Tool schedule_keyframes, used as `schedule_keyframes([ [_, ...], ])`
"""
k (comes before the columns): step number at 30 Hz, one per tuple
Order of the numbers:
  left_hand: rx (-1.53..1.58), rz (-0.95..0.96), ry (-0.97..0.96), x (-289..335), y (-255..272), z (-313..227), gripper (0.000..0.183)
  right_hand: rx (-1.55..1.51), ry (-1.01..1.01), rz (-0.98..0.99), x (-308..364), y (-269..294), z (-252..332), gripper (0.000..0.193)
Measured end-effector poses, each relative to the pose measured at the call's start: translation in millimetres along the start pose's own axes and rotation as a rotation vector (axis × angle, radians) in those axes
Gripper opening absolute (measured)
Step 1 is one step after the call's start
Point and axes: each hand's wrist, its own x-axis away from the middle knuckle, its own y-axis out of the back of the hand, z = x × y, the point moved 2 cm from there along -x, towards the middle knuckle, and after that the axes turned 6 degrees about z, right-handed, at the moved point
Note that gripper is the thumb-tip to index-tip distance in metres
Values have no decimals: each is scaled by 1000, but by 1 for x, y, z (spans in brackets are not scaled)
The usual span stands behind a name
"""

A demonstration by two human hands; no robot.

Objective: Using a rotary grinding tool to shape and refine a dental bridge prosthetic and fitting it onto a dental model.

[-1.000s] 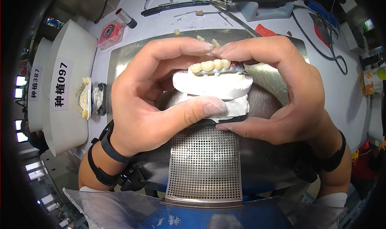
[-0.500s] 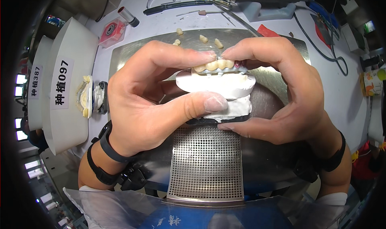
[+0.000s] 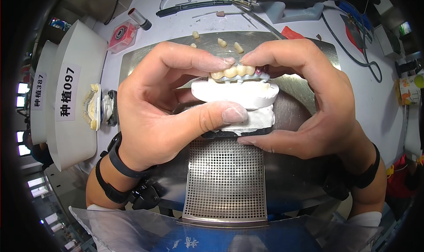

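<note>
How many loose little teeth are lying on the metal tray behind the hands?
4. One tooth lies farthest left, a smaller one just below it, then two more to the right. The left hand and right hand may hide others.

A white plaster dental model (image 3: 236, 93) carries a row of cream-yellow teeth (image 3: 233, 70) above a base that seems black (image 3: 234, 131). Below lies a silver metal plate (image 3: 226, 181) patterned with small round holes. Black bands circle both wrists. The desk (image 3: 176, 22) is white.
</note>
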Motion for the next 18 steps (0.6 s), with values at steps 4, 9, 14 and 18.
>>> schedule_keyframes([
  [4, -7, 16, 8, 1, 1, 0, 50, 8, -10, 11, -1, -1, 1, 77],
  [9, -39, 23, 9, 0, 0, -1, 53, 35, 0, 5, 0, 2, 4, 75],
  [14, -19, 16, 38, 0, -1, -1, 53, 2, -14, 3, -1, 0, 1, 73],
  [18, -23, 20, 36, 0, -1, -1, 53, -9, -27, -1, 0, -1, 0, 74],
])
